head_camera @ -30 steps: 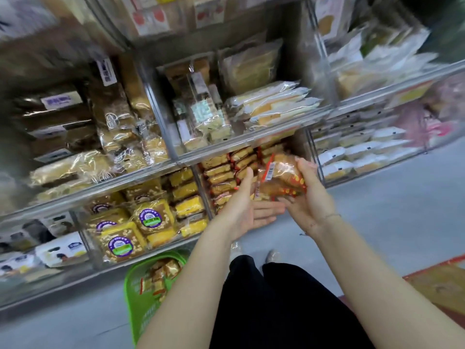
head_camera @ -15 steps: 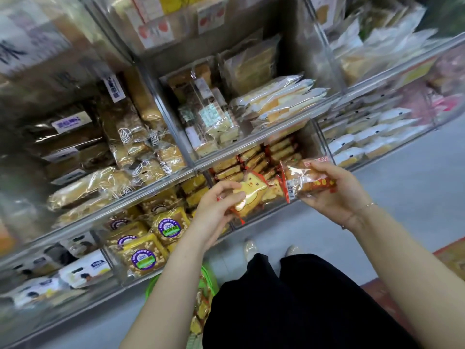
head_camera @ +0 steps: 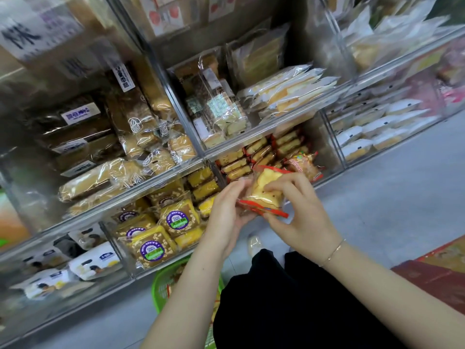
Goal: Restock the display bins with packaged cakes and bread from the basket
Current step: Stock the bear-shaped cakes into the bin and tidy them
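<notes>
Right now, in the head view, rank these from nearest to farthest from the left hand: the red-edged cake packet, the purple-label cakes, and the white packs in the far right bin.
1. Red-edged cake packet: in the left hand, held with the right hand.
2. Purple-label cakes: next bin to the left, low.
3. White packs: far right bin, beyond the right hand.

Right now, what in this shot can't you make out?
- Green basket, head view: mostly hidden behind the left forearm and black clothing; contents unclear.
- Held cake packet: print unreadable, partly covered by the right hand and left hand.
- Top-left sign: blurred, cut by the edge.
</notes>
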{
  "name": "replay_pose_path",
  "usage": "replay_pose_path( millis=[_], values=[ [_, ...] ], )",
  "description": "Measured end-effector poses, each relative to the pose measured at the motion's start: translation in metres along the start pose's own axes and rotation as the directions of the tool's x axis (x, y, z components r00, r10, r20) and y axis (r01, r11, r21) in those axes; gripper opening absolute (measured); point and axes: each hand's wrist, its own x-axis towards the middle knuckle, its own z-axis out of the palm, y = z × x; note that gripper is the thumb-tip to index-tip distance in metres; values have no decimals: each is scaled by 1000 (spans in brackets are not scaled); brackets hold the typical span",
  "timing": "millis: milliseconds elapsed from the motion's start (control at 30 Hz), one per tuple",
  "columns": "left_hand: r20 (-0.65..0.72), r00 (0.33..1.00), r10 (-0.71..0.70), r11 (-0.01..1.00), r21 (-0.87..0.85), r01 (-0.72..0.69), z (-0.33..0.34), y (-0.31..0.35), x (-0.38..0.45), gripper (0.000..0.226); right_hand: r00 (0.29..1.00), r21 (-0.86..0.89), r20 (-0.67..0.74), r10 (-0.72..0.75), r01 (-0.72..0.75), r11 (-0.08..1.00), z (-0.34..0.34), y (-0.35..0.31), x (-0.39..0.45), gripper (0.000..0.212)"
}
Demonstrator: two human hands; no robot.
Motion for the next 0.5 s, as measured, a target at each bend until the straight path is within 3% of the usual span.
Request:
replay_pose_path(
  millis=[67,167,200,267,300,367,433,500],
  values=[
    [12,1000,-9,998,-63,10,6,0,-1,40,998,151,13,54,-56,987,-4,0,2,34],
    [-31,999,14,1000,-1,-14,8,-2,-1,35,949,463,-40,311,-258,848,-18,2,12,36],
    [-41,999,21,1000,24,-20,8,-4,-1,32,922,480,-77,379,-299,824,-21,6,15,42],
    [-54,998,42,997,67,-39,10,-7,-3,30,869,342,-128,477,-413,844,-25,11,21,57],
    [-68,995,68,993,103,-61,12,-7,-4,26,841,311,-77,536,-491,814,-27,14,22,62],
    [-85,984,155,957,262,-128,13,-8,-4,17,764,433,221,607,-634,641,-34,16,22,62],
    [-61,975,213,899,403,-171,14,-7,-5,15,672,461,487,558,-740,489,-42,19,18,53],
    [-56,967,249,873,446,-200,15,-9,-6,16,650,457,511,562,-759,463,-47,22,16,42]
  ],
)
